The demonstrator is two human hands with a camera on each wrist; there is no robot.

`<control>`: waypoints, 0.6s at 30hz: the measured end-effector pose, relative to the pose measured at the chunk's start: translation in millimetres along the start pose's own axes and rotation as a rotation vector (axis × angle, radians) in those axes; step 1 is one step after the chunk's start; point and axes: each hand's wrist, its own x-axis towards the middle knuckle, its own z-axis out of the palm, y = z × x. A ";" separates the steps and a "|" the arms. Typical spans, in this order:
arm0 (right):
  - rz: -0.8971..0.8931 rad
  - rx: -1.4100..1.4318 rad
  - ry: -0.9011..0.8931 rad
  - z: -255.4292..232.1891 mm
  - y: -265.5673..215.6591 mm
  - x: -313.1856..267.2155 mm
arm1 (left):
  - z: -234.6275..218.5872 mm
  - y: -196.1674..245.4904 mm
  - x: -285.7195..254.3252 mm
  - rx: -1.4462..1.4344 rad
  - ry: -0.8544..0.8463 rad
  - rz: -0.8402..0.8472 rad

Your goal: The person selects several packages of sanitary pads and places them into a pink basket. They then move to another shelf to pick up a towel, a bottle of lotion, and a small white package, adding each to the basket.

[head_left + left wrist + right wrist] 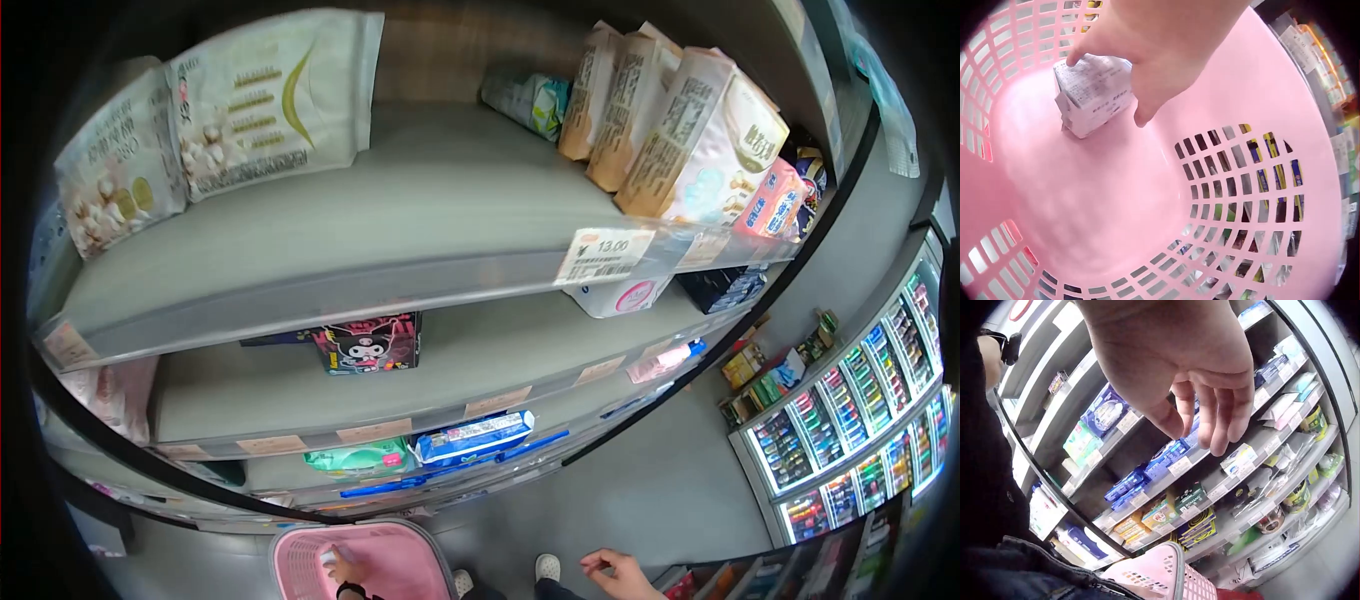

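Note:
My left hand [1154,50] reaches down into a pink basket [1104,206] and holds a small white printed package [1097,94]. One finger lies at the package's upper corner and the thumb shows at its right side; the other fingers are hidden. The package sits tilted, low in the basket near the slotted wall. In the head view the left hand [345,570] appears small, inside the basket [400,540]. My right hand [1179,369] hangs in front of the shelves with loosely bent fingers, holding nothing; the head view has this right hand [615,575] at the lower edge.
Curved store shelves [400,220] stand ahead, with large cotton packs [270,105] at left and upright tan packs [690,140] at right. A Kuromi box [370,345] and a blue pack [475,437] lie lower. Drink coolers [850,400] line the right; shoes [547,567] are below.

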 end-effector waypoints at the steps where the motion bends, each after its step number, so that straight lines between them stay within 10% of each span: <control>1: -0.023 -0.014 0.005 3.2 4.2 -0.6 | 1.8 1.2 4.4 0.075 -0.003 -0.009; 11: 0.174 -0.029 0.068 26.2 -26.5 -14.7 | 3.9 -26.7 3.6 0.052 0.055 0.034; 18: -0.014 -0.004 -0.042 25.7 -34.7 -1.6 | -10.3 -45.0 -17.2 -0.242 0.073 -0.013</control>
